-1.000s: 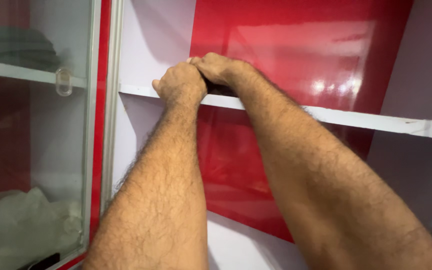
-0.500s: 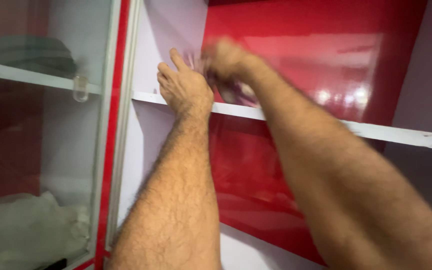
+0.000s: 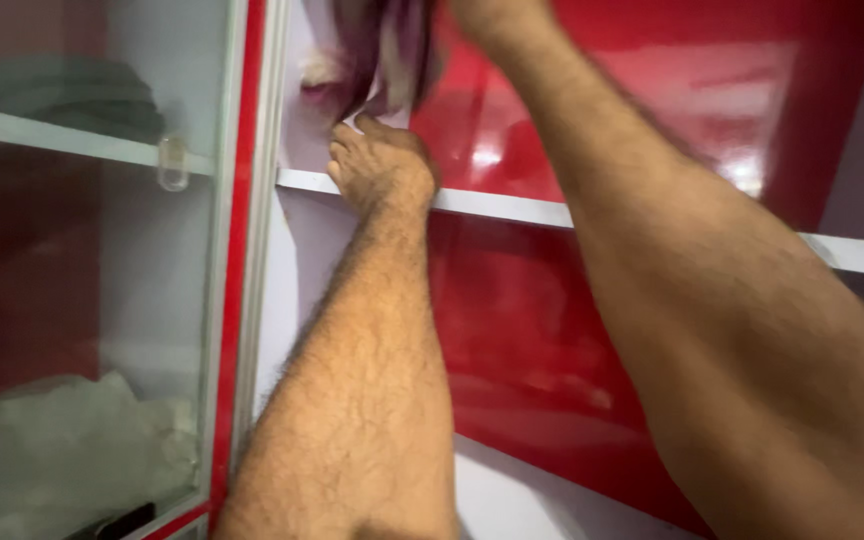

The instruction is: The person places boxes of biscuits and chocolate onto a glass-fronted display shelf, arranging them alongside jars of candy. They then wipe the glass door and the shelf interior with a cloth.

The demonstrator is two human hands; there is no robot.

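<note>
Left hand point(image 3: 382, 165): I am resting it, fingers loosely open, on the white shelf point(image 3: 512, 207), upper centre.
Right hand: cropped at top; grip undeterminable.
Purple cloth point(image 3: 387, 50): hanging blurred above my left hand.

My left hand point(image 3: 384, 165) raised, knuckles up, fingers curled forward, forearm stretched upward, my right arm reaching higher, crossing above it, its hand cut off at the top edge

to my left a glass cabinet door point(image 3: 102, 300) with a red frame point(image 3: 235, 250) shows folded dark cloth point(image 3: 72, 90) on an inner shelf and pale crumpled fabric point(image 3: 62, 450) lower down, while glossy red back panels point(image 3: 552, 330) fill the open cupboard ahead.
</note>
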